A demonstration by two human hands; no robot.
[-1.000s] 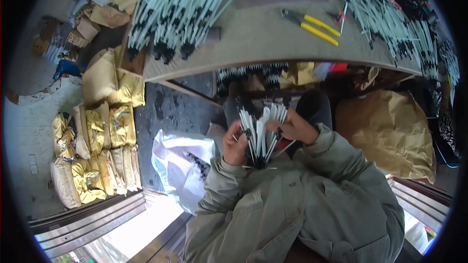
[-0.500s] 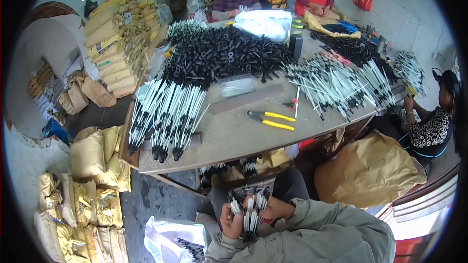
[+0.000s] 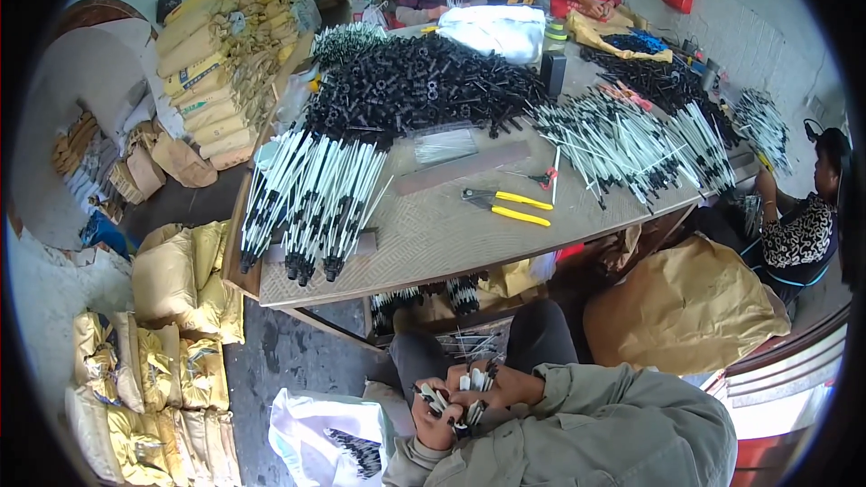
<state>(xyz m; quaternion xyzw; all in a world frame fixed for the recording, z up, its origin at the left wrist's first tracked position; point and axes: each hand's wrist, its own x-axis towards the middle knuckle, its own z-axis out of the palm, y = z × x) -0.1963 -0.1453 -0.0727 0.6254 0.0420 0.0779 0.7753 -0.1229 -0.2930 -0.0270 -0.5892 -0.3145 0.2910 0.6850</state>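
White-and-black rods [image 3: 439, 400] are bunched at the near side of the worktable [image 3: 424, 236], clamped in the left hand [image 3: 433, 429] and right hand [image 3: 511, 385]. Light, even pressure should keep their ends aligned. Earlier they fanned out lengthwise; now they look shorter, more end-on.

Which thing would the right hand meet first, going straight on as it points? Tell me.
Most likely the black-and-white rods in the left hand, just ahead of the right hand; depth is unclear.
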